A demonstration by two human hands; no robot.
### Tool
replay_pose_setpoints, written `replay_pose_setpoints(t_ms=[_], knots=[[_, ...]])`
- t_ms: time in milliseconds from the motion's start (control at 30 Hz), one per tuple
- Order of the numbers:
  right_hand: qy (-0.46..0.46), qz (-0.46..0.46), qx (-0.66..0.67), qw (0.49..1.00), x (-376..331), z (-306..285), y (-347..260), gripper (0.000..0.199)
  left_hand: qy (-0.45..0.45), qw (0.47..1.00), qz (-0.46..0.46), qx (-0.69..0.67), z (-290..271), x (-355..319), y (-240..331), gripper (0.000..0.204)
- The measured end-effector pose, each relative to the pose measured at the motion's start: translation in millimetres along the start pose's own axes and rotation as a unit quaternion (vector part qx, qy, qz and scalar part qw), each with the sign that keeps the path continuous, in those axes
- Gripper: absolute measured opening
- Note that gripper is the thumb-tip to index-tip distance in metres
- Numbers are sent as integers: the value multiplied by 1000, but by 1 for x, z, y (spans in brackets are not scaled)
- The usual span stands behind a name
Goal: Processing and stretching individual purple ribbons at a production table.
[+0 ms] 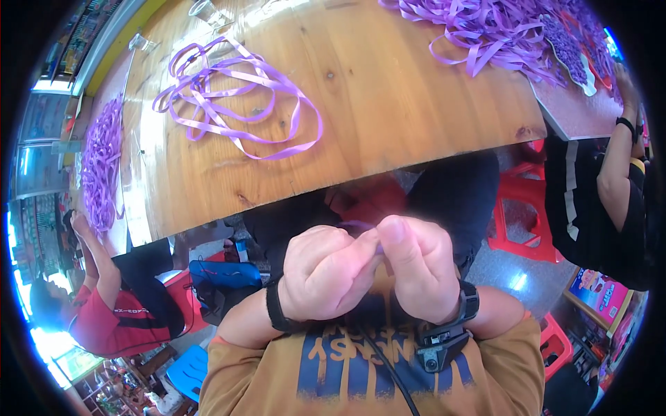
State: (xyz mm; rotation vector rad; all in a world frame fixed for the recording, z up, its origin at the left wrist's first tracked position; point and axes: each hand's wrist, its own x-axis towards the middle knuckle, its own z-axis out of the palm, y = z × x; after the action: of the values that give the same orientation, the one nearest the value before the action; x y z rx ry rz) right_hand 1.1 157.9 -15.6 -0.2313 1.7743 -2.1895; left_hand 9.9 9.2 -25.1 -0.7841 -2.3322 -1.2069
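Note:
My left hand (pixel 320 272) and my right hand (pixel 420 262) meet in front of my chest, below the table's near edge. Both are closed, with the fingertips and thumbs pinched together. A short bit of purple ribbon (pixel 356 224) shows just above the pinched fingers; the rest of that piece is hidden inside the hands. Beyond them, on the wooden table (pixel 374 97), lies a loose tangle of lilac ribbon loops (pixel 291 149), touched by neither hand.
Purple ribbon heaps lie at the far right (pixel 479 31) and left (pixel 103 163). A person in red (pixel 128 315) sits at left, another in black (pixel 590 201) at right. Clear cups (pixel 205 12) stand at the back. Red stools (pixel 520 215) and a blue stool (pixel 189 371) are nearby.

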Motion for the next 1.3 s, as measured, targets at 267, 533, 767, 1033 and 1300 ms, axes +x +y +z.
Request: replay_pose_setpoints(t_ms=[267,533,767,1033,1300], knots=[[-99,13,15,995,1,-5,-6,39,-37,997,-44,-57,-15,-3,1,19],[-149,-80,-67,983,6,-16,-5,41,-30,992,-82,-92,-21,3,2,16],[-169,-90,-117,975,8,-15,-3,41,-34,991,-58,-114,-17,1,0,18],[-185,35,61,980,2,-4,-10,42,42,996,44,-65,-11,-6,-2,24],[-188,207,88,956,2,-13,-10,49,-27,982,-100,-157,-15,-3,-3,12]])
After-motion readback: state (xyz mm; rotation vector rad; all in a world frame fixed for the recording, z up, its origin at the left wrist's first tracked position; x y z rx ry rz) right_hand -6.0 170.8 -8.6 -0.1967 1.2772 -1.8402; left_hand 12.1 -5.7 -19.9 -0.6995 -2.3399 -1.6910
